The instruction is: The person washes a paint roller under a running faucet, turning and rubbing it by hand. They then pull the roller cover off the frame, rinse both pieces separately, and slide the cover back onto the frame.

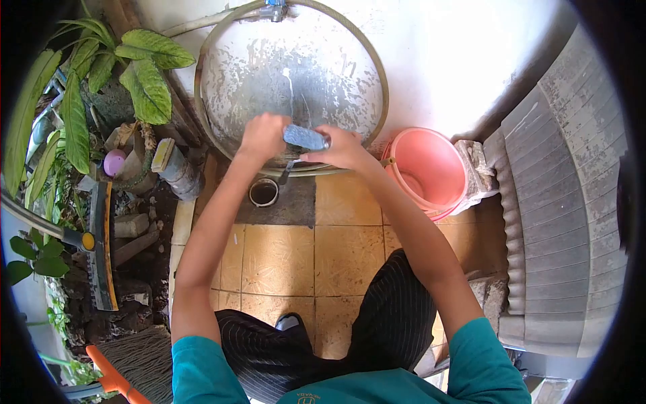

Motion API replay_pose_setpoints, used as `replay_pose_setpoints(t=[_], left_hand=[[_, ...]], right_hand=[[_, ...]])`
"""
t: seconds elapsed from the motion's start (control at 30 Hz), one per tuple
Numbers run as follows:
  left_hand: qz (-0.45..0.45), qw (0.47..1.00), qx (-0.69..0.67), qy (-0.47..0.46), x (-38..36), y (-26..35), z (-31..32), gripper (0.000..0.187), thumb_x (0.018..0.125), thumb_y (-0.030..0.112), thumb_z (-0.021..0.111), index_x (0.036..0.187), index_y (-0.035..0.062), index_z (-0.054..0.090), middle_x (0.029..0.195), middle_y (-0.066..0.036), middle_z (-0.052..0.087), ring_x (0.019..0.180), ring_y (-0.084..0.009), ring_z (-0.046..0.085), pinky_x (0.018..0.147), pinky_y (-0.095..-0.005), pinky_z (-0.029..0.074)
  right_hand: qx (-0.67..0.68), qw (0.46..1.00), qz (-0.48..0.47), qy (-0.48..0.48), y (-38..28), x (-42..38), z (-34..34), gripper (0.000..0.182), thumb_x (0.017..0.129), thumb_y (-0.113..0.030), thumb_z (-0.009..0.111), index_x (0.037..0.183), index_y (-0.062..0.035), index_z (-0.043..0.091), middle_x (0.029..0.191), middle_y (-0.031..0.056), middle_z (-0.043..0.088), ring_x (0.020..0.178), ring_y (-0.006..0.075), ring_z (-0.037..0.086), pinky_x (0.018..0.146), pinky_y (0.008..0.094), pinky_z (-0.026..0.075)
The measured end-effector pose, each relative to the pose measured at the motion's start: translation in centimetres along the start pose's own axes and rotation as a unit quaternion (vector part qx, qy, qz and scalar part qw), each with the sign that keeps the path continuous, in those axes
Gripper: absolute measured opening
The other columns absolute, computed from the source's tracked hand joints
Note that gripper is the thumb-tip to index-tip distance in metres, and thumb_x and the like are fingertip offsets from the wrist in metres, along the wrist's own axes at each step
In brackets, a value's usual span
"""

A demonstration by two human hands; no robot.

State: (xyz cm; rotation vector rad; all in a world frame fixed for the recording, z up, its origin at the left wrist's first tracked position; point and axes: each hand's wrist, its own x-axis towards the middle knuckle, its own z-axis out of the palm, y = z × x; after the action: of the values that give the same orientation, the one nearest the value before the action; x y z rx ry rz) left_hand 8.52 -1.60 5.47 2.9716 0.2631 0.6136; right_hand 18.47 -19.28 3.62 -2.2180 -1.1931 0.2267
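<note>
In the head view my left hand (264,137) is closed in a fist in front of the stained wall; what it grips, if anything, is too small to make out. Close to its right, my right hand (338,147) has its fingers wrapped round the end of a blue-grey brush-like object (304,137), which lies crosswise between the two hands. Below the hands, a small dark tool (286,174) with a light handle leans near the round drain opening (263,192). A hose (385,87) loops on the wall around both hands.
A pink bucket (431,168) stands at the right beside a corrugated grey panel (558,202). Leafy plants (151,74), a grey pipe (178,174) and a broom head (101,246) are on the left. An orange-handled mop (138,363) lies at the lower left.
</note>
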Motion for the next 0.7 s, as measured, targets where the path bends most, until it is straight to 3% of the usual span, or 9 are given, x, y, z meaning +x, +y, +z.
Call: replay_pose_setpoints(t=[0.03,0.13,0.2,0.23,0.3,0.33,0.43,0.57,0.7], left_hand=[[0.001,1.000,0.002,0.001,0.1,-0.3,-0.5,0.019,0.061,0.011,0.073,0.077,0.0074,0.064,0.073,-0.015,0.064,0.076,-0.0350,0.064,0.065,-0.0436,0.052],[-0.040,0.991,-0.124,0.003,0.3,-0.9,-1.7,0.024,0.063,0.016,0.078,0.081,0.0048,0.065,0.067,-0.010,0.064,0.072,-0.0314,0.066,0.064,-0.0402,0.051],[-0.060,0.942,-0.331,-0.007,0.4,-0.6,-2.5,0.028,0.067,0.023,0.081,0.079,0.0028,0.065,0.057,-0.002,0.058,0.050,-0.0178,0.057,0.048,-0.0316,0.043],[-0.061,0.944,-0.325,-0.006,0.5,-0.5,-3.0,0.028,0.067,0.023,0.081,0.079,0.0028,0.065,0.057,-0.002,0.058,0.050,-0.0178,0.057,0.048,-0.0316,0.043],[-0.218,0.853,-0.461,-0.115,0.7,0.6,-5.2,0.032,0.069,0.029,0.082,0.074,0.0039,0.063,0.054,0.005,0.048,0.042,-0.0051,0.038,0.038,-0.0233,0.027],[-0.218,0.841,-0.483,-0.114,0.7,0.6,-5.0,0.030,0.070,0.028,0.082,0.069,0.0078,0.060,0.053,0.006,0.041,0.040,-0.0011,0.029,0.037,-0.0209,0.015],[-0.234,0.810,-0.505,-0.183,0.6,-0.9,-5.5,0.031,0.072,0.027,0.081,0.068,0.0070,0.056,0.055,0.004,0.043,0.040,-0.0024,0.030,0.037,-0.0213,0.017],[-0.270,0.777,-0.555,-0.128,-0.1,-4.0,-3.5,0.033,0.074,0.027,0.080,0.071,0.0066,0.054,0.060,0.003,0.046,0.041,-0.0030,0.031,0.038,-0.0213,0.019],[-0.266,0.778,-0.568,-0.031,-0.6,-5.8,-1.4,0.036,0.078,0.034,0.076,0.084,0.0035,0.057,0.066,0.001,0.052,0.045,-0.0056,0.039,0.041,-0.0222,0.029]], right_hand=[[0.001,1.000,-0.002,0.002,0.7,0.3,0.2,0.067,0.061,-0.044,0.082,0.110,-0.0038,0.061,0.101,0.0111,0.066,0.091,0.0213,0.062,0.080,0.0312,0.046],[0.296,0.955,-0.001,-0.013,1.9,0.9,1.0,0.067,0.070,-0.047,0.079,0.116,-0.0044,0.057,0.106,0.0102,0.062,0.097,0.0171,0.056,0.082,0.0339,0.045],[0.290,0.957,0.002,-0.002,1.7,0.3,1.5,0.069,0.070,-0.046,0.079,0.119,-0.0040,0.055,0.109,0.0109,0.060,0.098,0.0176,0.056,0.084,0.0332,0.045],[0.282,0.959,0.009,0.007,1.6,-0.1,1.8,0.071,0.070,-0.046,0.079,0.121,-0.0035,0.053,0.111,0.0115,0.059,0.100,0.0182,0.056,0.085,0.0325,0.045],[0.296,0.955,0.021,0.007,3.0,0.0,2.6,0.063,0.072,-0.042,0.078,0.117,-0.0026,0.057,0.104,0.0102,0.062,0.098,0.0196,0.058,0.087,0.0307,0.046],[0.270,0.963,0.005,-0.027,4.0,0.1,2.5,0.056,0.074,-0.041,0.077,0.111,-0.0023,0.060,0.098,0.0095,0.064,0.093,0.0200,0.060,0.083,0.0320,0.047],[0.244,0.963,0.024,-0.112,5.0,-0.7,1.3,0.044,0.078,-0.037,0.074,0.100,-0.0004,0.063,0.089,0.0088,0.066,0.085,0.0204,0.063,0.077,0.0330,0.049],[0.226,0.939,0.102,-0.238,8.0,-1.4,1.1,0.044,0.080,-0.042,0.070,0.088,0.0008,0.063,0.077,0.0090,0.065,0.073,0.0216,0.065,0.068,0.0345,0.050],[-0.005,0.987,0.128,-0.101,5.0,-1.6,-1.7,0.058,0.076,-0.058,0.064,0.083,-0.0006,0.066,0.073,0.0137,0.064,0.073,0.0278,0.065,0.070,0.0384,0.051]])
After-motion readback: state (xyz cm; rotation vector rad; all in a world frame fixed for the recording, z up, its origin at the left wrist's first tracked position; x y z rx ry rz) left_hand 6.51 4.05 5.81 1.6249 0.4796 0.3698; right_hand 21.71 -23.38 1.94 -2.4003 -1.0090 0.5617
